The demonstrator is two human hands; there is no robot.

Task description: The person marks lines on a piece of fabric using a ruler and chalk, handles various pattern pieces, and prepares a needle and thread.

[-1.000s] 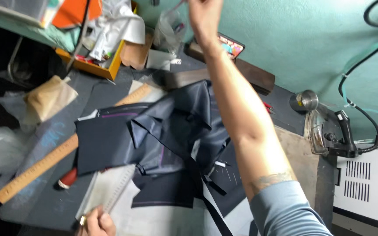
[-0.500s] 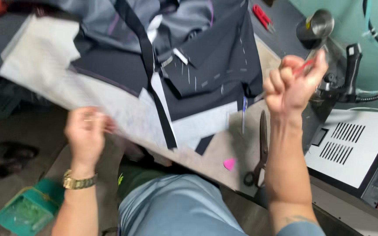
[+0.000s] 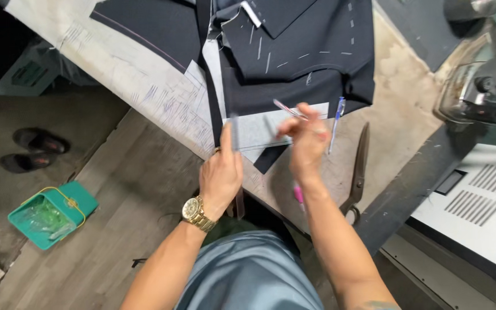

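Observation:
My left hand (image 3: 222,172), with a gold watch on its wrist, sits at the table's near edge, its fingers closed on a thin narrow strip (image 3: 234,135) that stands upright and is blurred. Just to the right, my right hand (image 3: 308,143) pinches a slim red and white pen-like stick (image 3: 287,109). Both hands hover over a pale grey cloth piece (image 3: 254,131). Behind it lies dark navy fabric (image 3: 299,63) with white stitch marks. A blue pen (image 3: 336,123) lies right of my right hand.
Large scissors (image 3: 358,166) and a small pink piece (image 3: 298,195) lie on the worktable (image 3: 400,115). A steam iron (image 3: 483,86) and a white vented box (image 3: 477,206) stand at the right. A marked paper pattern (image 3: 144,74) lies left. A green basket (image 3: 50,215) and sandals (image 3: 33,149) are on the floor.
My right hand came down from high over the table with the stick. My left hand rose from my lap to the table edge, and the two hands now meet.

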